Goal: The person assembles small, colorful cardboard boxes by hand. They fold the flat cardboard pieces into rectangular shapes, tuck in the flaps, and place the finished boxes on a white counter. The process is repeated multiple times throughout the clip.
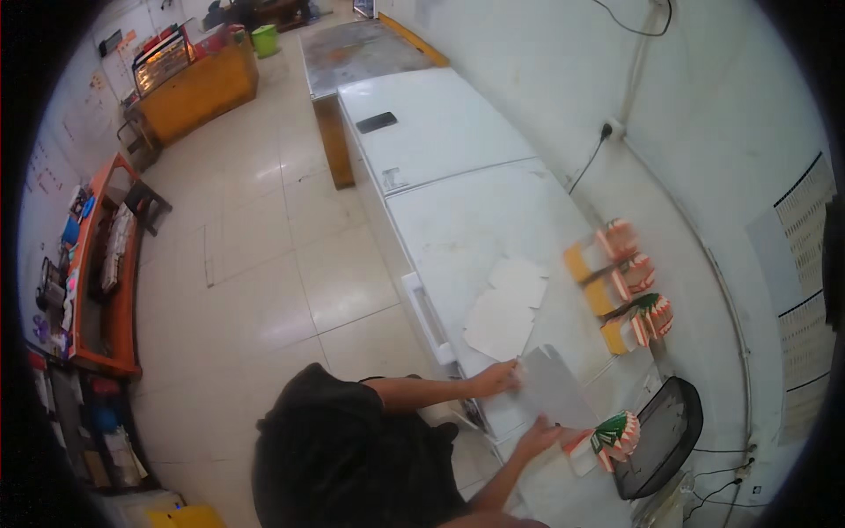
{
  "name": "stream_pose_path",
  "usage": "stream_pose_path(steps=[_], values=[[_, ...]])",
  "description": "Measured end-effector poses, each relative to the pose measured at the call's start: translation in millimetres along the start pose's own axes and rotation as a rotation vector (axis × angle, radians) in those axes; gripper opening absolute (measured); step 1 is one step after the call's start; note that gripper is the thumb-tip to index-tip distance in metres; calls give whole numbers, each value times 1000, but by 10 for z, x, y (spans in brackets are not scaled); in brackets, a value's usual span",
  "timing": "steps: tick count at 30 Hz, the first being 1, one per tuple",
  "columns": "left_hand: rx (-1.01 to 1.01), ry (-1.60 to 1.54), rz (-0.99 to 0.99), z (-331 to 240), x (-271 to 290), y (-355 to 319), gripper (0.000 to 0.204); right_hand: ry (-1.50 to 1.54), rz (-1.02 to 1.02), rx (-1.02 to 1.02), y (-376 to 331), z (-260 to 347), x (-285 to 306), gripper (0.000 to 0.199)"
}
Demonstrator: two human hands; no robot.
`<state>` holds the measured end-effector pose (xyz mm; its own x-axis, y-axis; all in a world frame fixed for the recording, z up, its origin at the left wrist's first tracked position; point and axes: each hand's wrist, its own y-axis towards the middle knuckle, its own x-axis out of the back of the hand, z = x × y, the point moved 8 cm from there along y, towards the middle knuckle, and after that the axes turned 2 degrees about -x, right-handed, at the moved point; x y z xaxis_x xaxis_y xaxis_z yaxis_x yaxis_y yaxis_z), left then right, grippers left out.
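My left hand [495, 378] pinches the left edge of a pale flat sheet [560, 387], which looks like a card box blank. The fingers of my right hand [539, 436] close on the sheet's near edge. It is held tilted over a white chest freezer top [440, 224], and its face is slightly blurred. Just beyond lies a flat white box blank [504, 308] with notched edges. Beside my right hand sits a fanned stack of red-and-white striped cartons [616, 433] with a green part.
Three more stacks of striped cartons [635, 275] with yellow ends stand along the wall side. A black chair back [662, 438] is at the right. A dark flat object [377, 121] lies on the far lid. An orange shelf [106, 273] stands across the tiled floor.
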<state>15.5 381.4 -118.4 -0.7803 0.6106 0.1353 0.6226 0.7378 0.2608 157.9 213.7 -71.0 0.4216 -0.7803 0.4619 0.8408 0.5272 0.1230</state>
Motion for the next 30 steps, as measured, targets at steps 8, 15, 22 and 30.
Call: stream_pose_path(steps=[8, 15, 22, 30], values=[[155, -86, 58, 128, -197, -356, 39, 376, 43, -101, -87, -176, 70, 40], [108, 298, 8, 631, -399, -600, 47, 180, 249, -89, -75, -681, 22, 18], [256, 533, -4, 900, -527, -628, 35, 119, 391, -117, 31, -1214, -104, 33], [616, 101, 45, -177, -525, -580, 45, 256, 441, 93, 371, -497, 238, 37]])
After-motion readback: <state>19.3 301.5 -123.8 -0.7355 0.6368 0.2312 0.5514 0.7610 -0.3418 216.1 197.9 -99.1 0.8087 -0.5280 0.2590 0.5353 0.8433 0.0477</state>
